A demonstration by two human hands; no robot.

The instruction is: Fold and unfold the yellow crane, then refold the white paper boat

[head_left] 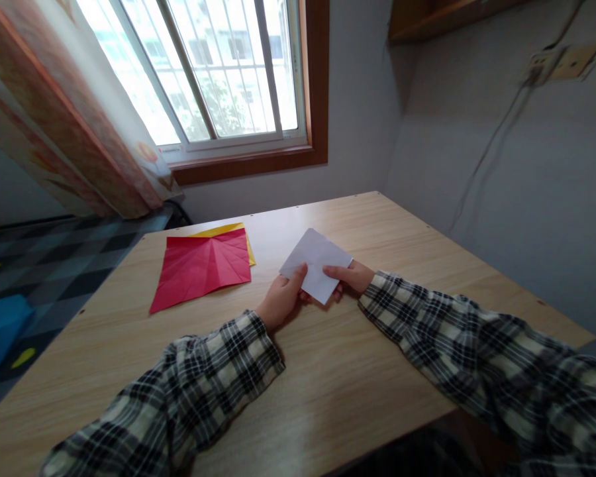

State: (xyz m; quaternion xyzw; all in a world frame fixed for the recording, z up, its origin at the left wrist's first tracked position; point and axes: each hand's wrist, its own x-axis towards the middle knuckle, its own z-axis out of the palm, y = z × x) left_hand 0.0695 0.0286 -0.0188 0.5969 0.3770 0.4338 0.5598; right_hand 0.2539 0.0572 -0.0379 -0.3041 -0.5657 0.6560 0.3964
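Both hands meet on a white sheet of paper [316,264] above the middle of a wooden table [328,371]. The left hand [282,299] pinches the sheet's near left edge, thumb on top and fingers tucked beneath. The right hand [352,275] grips the near right edge the same way, its thumb lying flat across the paper. The sheet looks folded and is tilted up slightly, its far corner raised toward the window [218,66]; whether its near edge touches the tabletop cannot be told.

To the left of the hands, well apart from them, a creased red paper [201,267] lies flat on the table. A yellow paper [223,230] lies under it, showing only along the far and right edges.

Both forearms wear plaid sleeves [203,377] and rest on or just above the tabletop. A patterned curtain [69,146] hangs at the left of the window, and a cable [491,146] runs down the grey wall at right.
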